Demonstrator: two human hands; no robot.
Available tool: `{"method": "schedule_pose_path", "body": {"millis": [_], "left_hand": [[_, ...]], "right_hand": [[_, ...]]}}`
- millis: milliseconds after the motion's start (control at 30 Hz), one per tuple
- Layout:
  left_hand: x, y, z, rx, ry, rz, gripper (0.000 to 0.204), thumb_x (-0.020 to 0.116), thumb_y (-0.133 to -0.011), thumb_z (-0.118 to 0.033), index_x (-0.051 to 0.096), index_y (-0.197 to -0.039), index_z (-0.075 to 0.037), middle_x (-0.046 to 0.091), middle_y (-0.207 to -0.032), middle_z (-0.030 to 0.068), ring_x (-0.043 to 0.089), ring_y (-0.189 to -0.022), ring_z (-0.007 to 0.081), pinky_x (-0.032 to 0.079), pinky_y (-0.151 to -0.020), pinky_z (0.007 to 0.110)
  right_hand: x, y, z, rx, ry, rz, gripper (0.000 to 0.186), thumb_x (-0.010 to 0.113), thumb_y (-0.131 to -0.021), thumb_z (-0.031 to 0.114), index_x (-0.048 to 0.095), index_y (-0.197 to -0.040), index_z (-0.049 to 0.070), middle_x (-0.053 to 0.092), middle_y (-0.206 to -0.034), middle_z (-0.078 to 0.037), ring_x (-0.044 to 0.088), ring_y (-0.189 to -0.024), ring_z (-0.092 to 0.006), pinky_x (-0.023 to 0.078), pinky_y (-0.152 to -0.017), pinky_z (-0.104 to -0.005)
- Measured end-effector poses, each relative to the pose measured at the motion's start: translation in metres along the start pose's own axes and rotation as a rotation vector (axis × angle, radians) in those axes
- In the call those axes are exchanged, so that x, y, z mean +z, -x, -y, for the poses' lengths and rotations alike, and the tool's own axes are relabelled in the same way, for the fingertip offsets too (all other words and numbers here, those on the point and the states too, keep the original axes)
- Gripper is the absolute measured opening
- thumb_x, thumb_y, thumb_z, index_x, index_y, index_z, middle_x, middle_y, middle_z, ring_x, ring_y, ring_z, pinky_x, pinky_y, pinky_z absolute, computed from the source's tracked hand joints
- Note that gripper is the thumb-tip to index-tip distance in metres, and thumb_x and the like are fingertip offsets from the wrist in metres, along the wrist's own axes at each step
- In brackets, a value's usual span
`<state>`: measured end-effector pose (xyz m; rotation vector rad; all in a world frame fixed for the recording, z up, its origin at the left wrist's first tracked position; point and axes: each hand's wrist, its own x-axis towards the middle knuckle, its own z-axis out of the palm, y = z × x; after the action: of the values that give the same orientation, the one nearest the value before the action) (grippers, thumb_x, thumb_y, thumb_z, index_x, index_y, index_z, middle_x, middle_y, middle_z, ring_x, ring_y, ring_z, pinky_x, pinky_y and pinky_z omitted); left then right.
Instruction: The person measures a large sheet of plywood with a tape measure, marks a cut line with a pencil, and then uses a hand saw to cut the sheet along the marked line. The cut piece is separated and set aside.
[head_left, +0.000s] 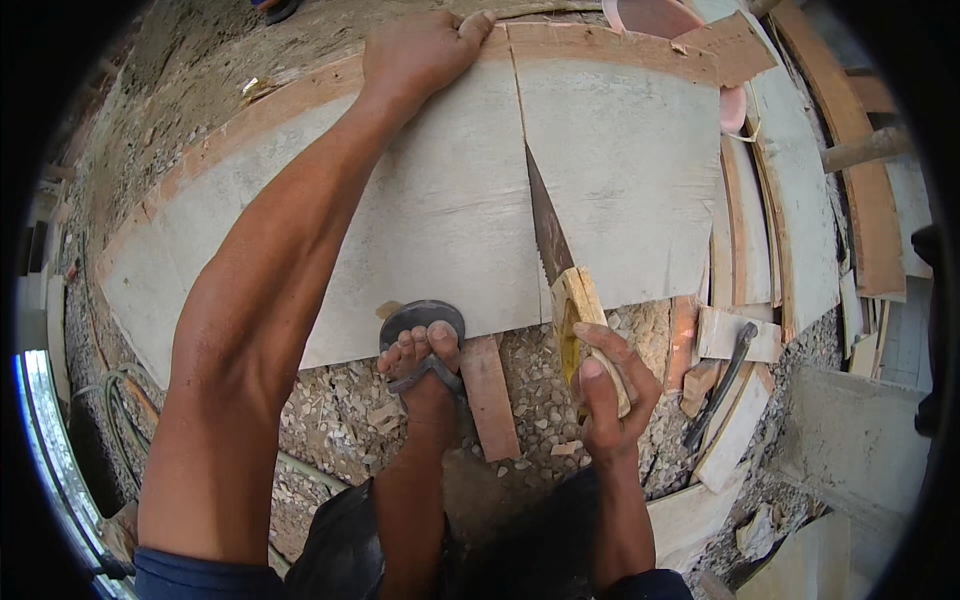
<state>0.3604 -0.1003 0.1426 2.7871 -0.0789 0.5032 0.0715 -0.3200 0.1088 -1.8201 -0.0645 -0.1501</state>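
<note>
A pale board (430, 230) with a brown strip along its far edge lies across the ground. My left hand (425, 55) grips that far edge, just left of a narrow cut line. My right hand (610, 390) is closed on the worn wooden and yellow handle of a hand saw (545, 225), whose blade lies in the cut, pointing away from me. My foot in a dark flip-flop (425, 365) rests at the board's near edge, beside a short reddish wood offcut (490, 400).
Stacked boards and wood strips (790, 220) lie at the right, with a dark bar (720, 385) on them and a concrete block (840, 430) below. Pink sandals (650, 15) are partly under the board. Gravel (550, 430) surrounds my foot; hoses (130, 400) run along the left.
</note>
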Motion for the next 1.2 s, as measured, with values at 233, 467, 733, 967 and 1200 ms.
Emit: {"method": "schedule_pose_path", "body": {"millis": [233, 467, 733, 967, 1200], "left_hand": [[0.002, -0.010, -0.007, -0.057, 0.047, -0.065, 0.055, 0.045, -0.089, -0.055, 0.075, -0.088, -0.008, 0.068, -0.081, 0.0222, 0.067, -0.085, 0.0362, 0.050, -0.080, 0.046], [-0.001, 0.002, -0.006, -0.009, 0.082, -0.041, 0.051, 0.048, -0.090, -0.047, 0.073, -0.078, -0.003, 0.066, -0.076, 0.0231, 0.066, -0.075, 0.0387, 0.050, -0.073, 0.049], [-0.010, 0.000, -0.008, 0.040, 0.076, -0.087, 0.053, 0.048, -0.090, -0.048, 0.072, -0.074, -0.003, 0.065, -0.074, 0.0232, 0.064, -0.072, 0.0406, 0.049, -0.070, 0.050], [0.002, -0.007, -0.002, -0.004, 0.083, -0.010, 0.056, 0.046, -0.092, -0.048, 0.072, -0.078, -0.001, 0.066, -0.079, 0.0251, 0.064, -0.077, 0.0419, 0.049, -0.074, 0.050], [0.005, -0.011, -0.006, 0.035, 0.000, -0.112, 0.056, 0.045, -0.092, -0.048, 0.072, -0.079, -0.001, 0.066, -0.080, 0.0260, 0.065, -0.079, 0.0423, 0.049, -0.077, 0.049]], "right_hand": [[-0.026, 0.039, 0.030, -0.013, 0.012, 0.076, 0.028, 0.054, -0.088, 0.016, 0.060, -0.108, -0.003, 0.061, -0.075, -0.012, 0.057, -0.060, -0.0161, 0.045, -0.058, -0.0280], [-0.003, -0.055, -0.030, 0.071, -0.229, 0.049, 0.043, 0.049, -0.095, 0.026, 0.055, -0.120, -0.008, 0.043, -0.057, -0.001, 0.039, -0.049, -0.0085, 0.034, -0.048, -0.0243], [0.015, -0.022, -0.050, -0.226, 0.194, -0.080, 0.036, 0.054, -0.088, 0.014, 0.060, -0.116, -0.008, 0.067, -0.099, -0.023, 0.065, -0.093, -0.0268, 0.049, -0.086, -0.0366], [-0.032, 0.079, 0.047, 0.164, 0.049, -0.039, 0.031, 0.054, -0.086, 0.014, 0.063, -0.104, -0.009, 0.059, -0.061, -0.012, 0.057, -0.053, -0.0150, 0.046, -0.053, -0.0260], [-0.020, 0.012, -0.008, 0.259, 0.008, -0.006, 0.028, 0.056, -0.089, 0.014, 0.063, -0.106, -0.007, 0.064, -0.074, -0.010, 0.055, -0.059, -0.0115, 0.041, -0.054, -0.0240]]}}
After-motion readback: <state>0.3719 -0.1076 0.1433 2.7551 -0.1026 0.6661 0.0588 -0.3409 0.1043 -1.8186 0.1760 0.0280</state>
